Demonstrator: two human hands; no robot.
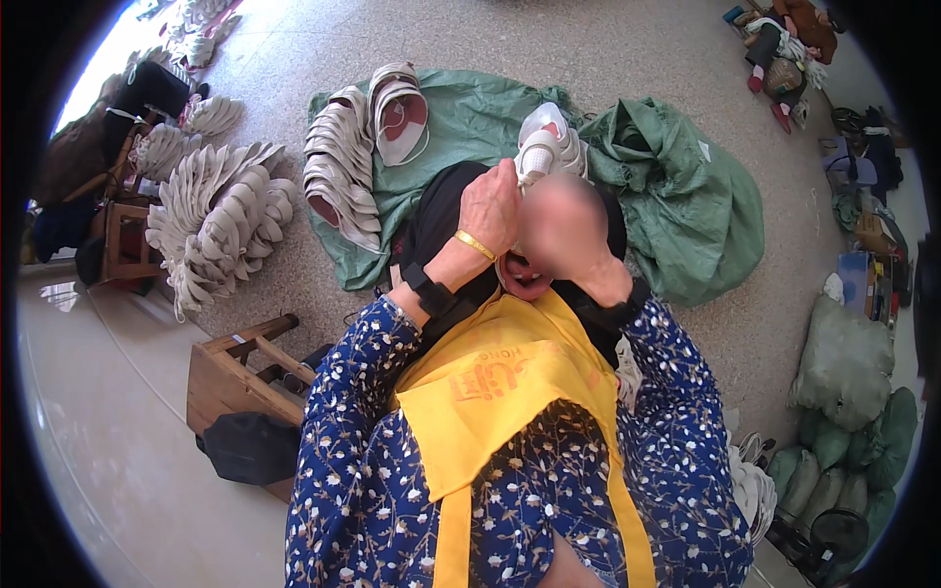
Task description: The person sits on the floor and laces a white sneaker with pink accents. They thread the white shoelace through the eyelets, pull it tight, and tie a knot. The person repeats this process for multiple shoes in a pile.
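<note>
My left hand (490, 209), with a gold bracelet and a black wrist strap, is raised over my lap with its fingers pinched together. What sits in the pinch is too small to make out. Beside it is my right hand (567, 230), smeared by a blur that hides its fingers. Just below both hands shows part of a pinkish-red curved piece (526, 279), perhaps the lining of a shoe upper. Beyond my fingertips, white shoe uppers (549, 147) lie at my knees. A yellow apron (500, 367) covers my front.
A green sack cloth (446, 103) lies ahead, bearing a row of nested shoe uppers (338, 167). To the right is a bunched green sack (681, 211). At left are a heap of white uppers (221, 211) and a wooden stool (235, 382). Stuffed sacks (845, 363) line the right side.
</note>
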